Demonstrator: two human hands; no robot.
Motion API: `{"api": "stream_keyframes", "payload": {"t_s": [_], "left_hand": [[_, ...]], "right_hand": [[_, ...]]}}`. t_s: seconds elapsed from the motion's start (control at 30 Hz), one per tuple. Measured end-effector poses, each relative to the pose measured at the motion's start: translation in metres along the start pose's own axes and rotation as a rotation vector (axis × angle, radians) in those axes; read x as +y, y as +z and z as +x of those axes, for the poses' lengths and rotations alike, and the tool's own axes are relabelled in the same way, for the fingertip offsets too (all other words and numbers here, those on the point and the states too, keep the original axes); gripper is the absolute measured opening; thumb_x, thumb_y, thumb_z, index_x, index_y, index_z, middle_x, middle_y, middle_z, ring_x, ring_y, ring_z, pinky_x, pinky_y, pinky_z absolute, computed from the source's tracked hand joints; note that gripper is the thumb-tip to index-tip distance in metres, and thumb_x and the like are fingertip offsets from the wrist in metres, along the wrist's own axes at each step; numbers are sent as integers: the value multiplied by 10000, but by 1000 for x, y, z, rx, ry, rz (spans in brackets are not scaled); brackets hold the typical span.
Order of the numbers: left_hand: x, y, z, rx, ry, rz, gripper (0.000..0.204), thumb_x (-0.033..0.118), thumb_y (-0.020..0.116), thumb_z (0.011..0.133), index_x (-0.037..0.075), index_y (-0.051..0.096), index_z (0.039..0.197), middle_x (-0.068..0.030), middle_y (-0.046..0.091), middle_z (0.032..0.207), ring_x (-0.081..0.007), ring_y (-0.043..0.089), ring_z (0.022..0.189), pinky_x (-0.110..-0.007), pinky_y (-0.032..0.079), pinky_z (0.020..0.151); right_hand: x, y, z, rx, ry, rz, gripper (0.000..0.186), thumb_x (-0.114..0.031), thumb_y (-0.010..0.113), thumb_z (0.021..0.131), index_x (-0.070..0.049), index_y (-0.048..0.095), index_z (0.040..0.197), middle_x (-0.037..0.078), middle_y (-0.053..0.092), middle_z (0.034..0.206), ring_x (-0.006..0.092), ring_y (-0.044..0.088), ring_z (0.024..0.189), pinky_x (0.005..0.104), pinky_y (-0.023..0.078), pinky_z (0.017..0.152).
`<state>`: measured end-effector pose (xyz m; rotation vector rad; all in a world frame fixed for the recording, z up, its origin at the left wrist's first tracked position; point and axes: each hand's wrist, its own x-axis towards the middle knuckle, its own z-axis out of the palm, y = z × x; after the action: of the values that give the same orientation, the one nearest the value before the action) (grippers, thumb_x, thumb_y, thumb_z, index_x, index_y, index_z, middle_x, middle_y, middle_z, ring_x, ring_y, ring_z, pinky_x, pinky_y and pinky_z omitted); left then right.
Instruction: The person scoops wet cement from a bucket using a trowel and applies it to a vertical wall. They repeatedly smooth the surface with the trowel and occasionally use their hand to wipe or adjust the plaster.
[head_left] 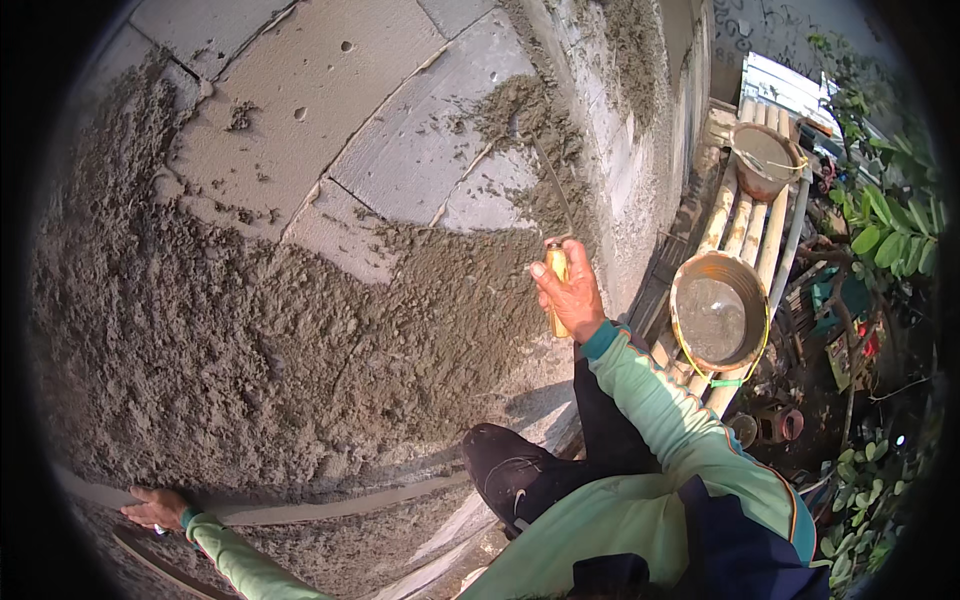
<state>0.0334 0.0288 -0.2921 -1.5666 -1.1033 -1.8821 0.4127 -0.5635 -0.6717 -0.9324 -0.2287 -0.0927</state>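
Note:
My right hand (570,295) is closed round the yellow handle of a trowel (558,262). Its thin metal part reaches up to a patch of wet grey mortar (520,105) on the block wall (400,140), where the blade is hard to make out. Low on the left, my left hand (157,508) lies with fingers stretched out at the end of a long narrow strip (330,506). Nothing shows in that hand. Rough mortar (250,350) covers the wall's lower and left part, while bare pale blocks show above it.
On my right, two buckets of grey mix, a nearer one (716,312) and a farther one (766,160), stand on bamboo poles (745,222). Green leaves (890,225) and clutter lie beyond. My dark shoe (500,470) is close to the wall's foot.

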Motion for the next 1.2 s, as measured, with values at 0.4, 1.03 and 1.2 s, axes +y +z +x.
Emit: {"api": "stream_keyframes", "payload": {"t_s": [0.4, 1.03, 1.2], "left_hand": [[-15, 11, 3, 28, -21, -13, 940, 712, 391, 974, 1, 274, 1577, -276, 299, 1601, -447, 275, 1488, -539, 270, 1207], [-22, 20, 8, 73, 36, 53, 896, 699, 361, 992, 25, 292, 1577, -248, 316, 1602, -425, 302, 1479, -523, 279, 1205], [-25, 19, 8, 61, 32, 16, 869, 679, 346, 1009, 34, 277, 1587, -235, 304, 1613, -386, 263, 1504, -498, 257, 1223]], "right_hand": [[-36, -422, -94, -564, 1088, -1845, 304, -278, 594, 947, -32, 773, 960, 211, 742, 998, 362, 715, 924, 436, 564, 820], [-89, -233, -132, 557, 485, 135, 248, -279, 566, 968, -78, 620, 1103, 25, 580, 812, 129, 544, 612, 283, 474, 488], [-71, -136, -57, 541, -138, 169, 282, -168, 554, 1020, -66, 541, 1282, 30, 560, 886, 121, 551, 687, 257, 495, 573]]}}
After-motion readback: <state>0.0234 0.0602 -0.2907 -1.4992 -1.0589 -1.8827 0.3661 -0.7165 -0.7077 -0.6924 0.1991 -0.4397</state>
